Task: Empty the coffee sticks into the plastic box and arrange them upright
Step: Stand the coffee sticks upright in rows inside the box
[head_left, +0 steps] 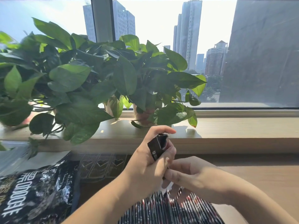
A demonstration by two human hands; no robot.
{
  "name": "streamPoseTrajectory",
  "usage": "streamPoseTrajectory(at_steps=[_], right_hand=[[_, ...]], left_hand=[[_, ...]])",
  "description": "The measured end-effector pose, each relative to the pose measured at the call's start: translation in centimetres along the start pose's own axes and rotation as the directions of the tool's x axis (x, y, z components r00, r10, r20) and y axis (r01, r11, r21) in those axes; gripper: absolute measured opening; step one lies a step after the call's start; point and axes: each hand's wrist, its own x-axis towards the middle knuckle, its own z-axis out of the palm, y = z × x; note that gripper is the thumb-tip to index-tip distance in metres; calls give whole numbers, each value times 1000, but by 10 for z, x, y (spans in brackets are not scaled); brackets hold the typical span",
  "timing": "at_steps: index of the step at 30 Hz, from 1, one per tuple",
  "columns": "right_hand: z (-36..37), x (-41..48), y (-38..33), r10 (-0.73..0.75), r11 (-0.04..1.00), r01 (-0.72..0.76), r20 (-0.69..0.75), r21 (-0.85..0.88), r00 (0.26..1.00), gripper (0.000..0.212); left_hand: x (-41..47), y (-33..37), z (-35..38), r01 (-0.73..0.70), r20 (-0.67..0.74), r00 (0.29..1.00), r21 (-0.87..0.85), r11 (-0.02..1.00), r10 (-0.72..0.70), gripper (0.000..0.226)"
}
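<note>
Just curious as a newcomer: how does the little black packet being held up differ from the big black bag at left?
The packet is small and narrow; the bag is far bigger and wide. The packet is held aloft, gripped by the left hand; the bag lies flat, untouched. Both are black with white print.

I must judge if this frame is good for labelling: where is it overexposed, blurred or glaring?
Head view: the sky is washed out white; the plant leaves at far left are blurred; the black bag shows sun glare; the coffee stick in the left hand is dark but fairly sharp.
</note>
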Motion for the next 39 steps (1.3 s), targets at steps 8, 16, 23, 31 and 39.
streamPoseTrajectory(at_steps=[8,16,23,31,39], right_hand=[[-6,-6,-6,-14,967,-61,290,248,957,30],[-7,-5,-5,-107,882,-106,414,460,904,44],[-4,-3,-4,-73,896,-101,370,431,926,25],[-6,-3,-6,-73,893,-112,386,436,920,36],[-5,-1,-7,-76,916,-47,287,399,955,30]], left_hand=[[1,12,3,1,-130,991,-108,994,-15,64],[1,12,4,-78,-131,989,-31,996,73,25],[-2,14,5,-76,-174,981,45,996,83,82],[1,9,5,-74,-240,965,130,989,104,20],[3,6,9,-145,-226,963,33,989,149,49]])
